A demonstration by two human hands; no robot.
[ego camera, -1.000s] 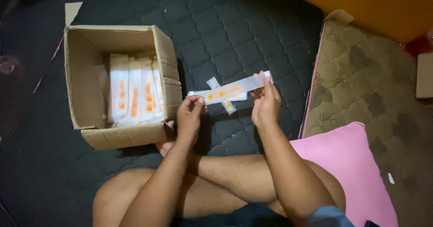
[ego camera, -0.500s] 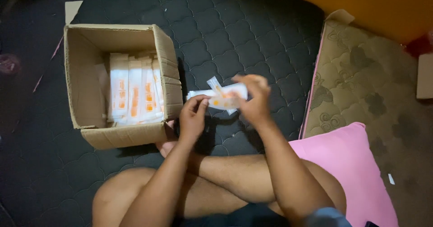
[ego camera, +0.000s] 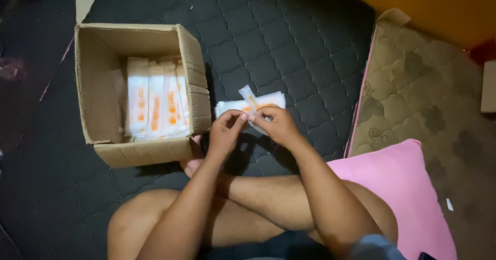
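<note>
— Since a second ago the long white-and-orange packet [ego camera: 251, 106] has been folded short, and both hands have drawn together over it.

— Who grips what?

— Left hand [ego camera: 225, 132] pinches its near edge with thumb and fingertips; right hand [ego camera: 276, 124] is clenched on the folded end.

— Where is it?

— Above the dark quilted mat [ego camera: 289, 43], just right of the open cardboard box [ego camera: 199, 92], which holds upright matching packets [ego camera: 155, 105]. Pink pillow [ego camera: 398, 187] lies by the right knee.
</note>
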